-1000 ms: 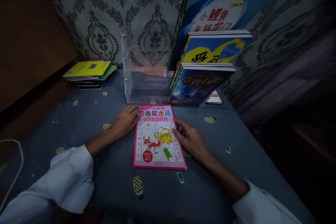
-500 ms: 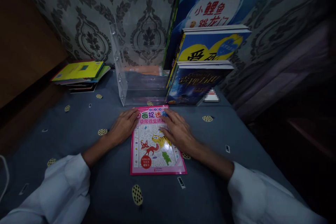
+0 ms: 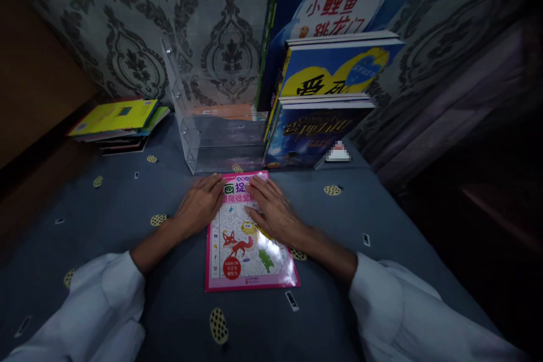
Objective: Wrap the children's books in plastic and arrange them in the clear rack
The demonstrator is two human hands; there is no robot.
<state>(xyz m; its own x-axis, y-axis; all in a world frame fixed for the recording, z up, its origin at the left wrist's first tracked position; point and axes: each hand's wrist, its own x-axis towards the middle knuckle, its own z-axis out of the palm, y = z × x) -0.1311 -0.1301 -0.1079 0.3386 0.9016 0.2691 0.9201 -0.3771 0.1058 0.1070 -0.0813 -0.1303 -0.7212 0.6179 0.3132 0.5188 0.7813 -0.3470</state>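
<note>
A thin pink activity book (image 3: 241, 254) with a fox and a tiger on its cover lies flat on the blue-grey patterned tablecloth (image 3: 127, 209). My left hand (image 3: 199, 203) lies flat at the book's upper left corner, fingers stretched out over the edge. My right hand (image 3: 274, 209) rests flat on the upper half of the cover, fingers spread toward the top edge. Both hands press on the book and hold nothing. White sleeves cover both forearms.
A clear acrylic stand (image 3: 212, 136) is just behind the book. To its right, books lean upright: a dark blue one (image 3: 314, 133), a yellow-blue one (image 3: 335, 70) and a large blue one (image 3: 331, 0). A stack of thin books (image 3: 116, 121) lies at the back left, against the patterned wall.
My right hand slid from the book's right edge onto the top of the cover. My left hand stayed at the upper left corner. The view shifted slightly.
</note>
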